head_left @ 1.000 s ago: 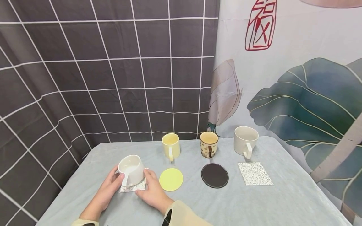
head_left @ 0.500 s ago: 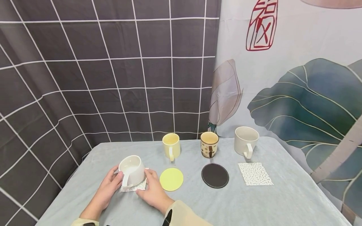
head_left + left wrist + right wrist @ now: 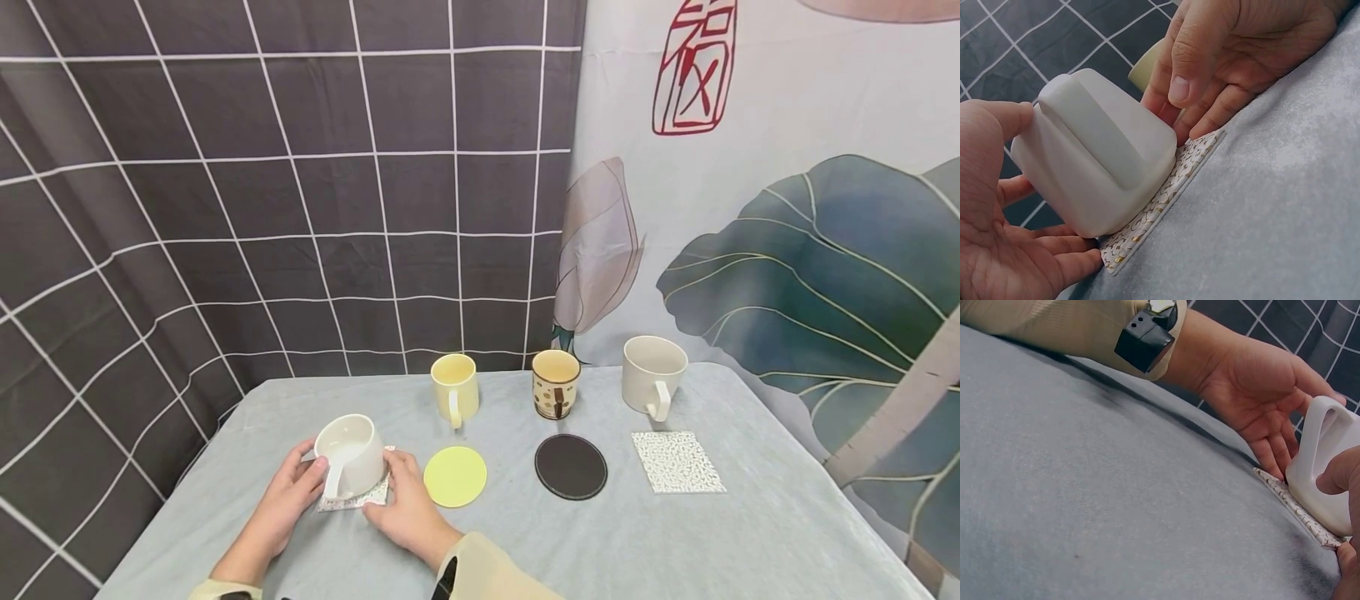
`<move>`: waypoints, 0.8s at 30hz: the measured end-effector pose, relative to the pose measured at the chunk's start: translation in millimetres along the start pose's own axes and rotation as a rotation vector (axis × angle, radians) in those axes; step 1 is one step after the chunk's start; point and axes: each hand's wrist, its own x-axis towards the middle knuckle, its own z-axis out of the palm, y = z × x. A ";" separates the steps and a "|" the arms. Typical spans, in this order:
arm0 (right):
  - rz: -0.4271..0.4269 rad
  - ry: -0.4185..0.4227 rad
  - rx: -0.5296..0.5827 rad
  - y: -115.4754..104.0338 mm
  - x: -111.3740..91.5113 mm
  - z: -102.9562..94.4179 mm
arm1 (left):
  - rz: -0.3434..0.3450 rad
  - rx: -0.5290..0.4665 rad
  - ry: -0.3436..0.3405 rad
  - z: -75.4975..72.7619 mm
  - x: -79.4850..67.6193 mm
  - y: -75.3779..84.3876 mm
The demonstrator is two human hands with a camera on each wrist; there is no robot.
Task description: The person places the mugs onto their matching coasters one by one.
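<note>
A white mug (image 3: 349, 454) stands over a square patterned coaster (image 3: 375, 493) at the left of the table, its handle facing the person. My left hand (image 3: 281, 500) is at the mug's left side. In the left wrist view, its thumb touches the mug near the top of the handle, while other fingers curve round the side and reach the coaster's corner. On the opposite side is my right hand (image 3: 412, 508), fingers extended along the mug's base and the coaster's edge. Its thumb (image 3: 1188, 72) stands apart from the mug in the left wrist view.
Along the back stand a yellow mug (image 3: 455, 388), a spotted cream mug (image 3: 555, 396) and a light grey mug (image 3: 647, 375). In front of them lie a round yellow coaster (image 3: 455, 477), a round black coaster (image 3: 571, 467) and a square patterned coaster (image 3: 678, 462). Hanging cloths border the table.
The white mug has settled very slightly lower over its coaster, and its handle has turned a little. Both hands stay almost in place around it; the other mugs and coasters have not moved.
</note>
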 end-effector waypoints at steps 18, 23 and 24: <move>-0.024 0.006 0.052 -2.8 -1.8 -1.1 | -0.006 0.012 -0.011 -1.7 -1.3 2.1; -0.032 0.010 0.065 -3.1 -2.4 -1.5 | -0.007 0.015 -0.020 -1.5 -1.9 3.2; -0.030 0.009 0.066 -3.1 -2.5 -1.5 | -0.009 0.015 -0.021 -1.5 -2.0 3.4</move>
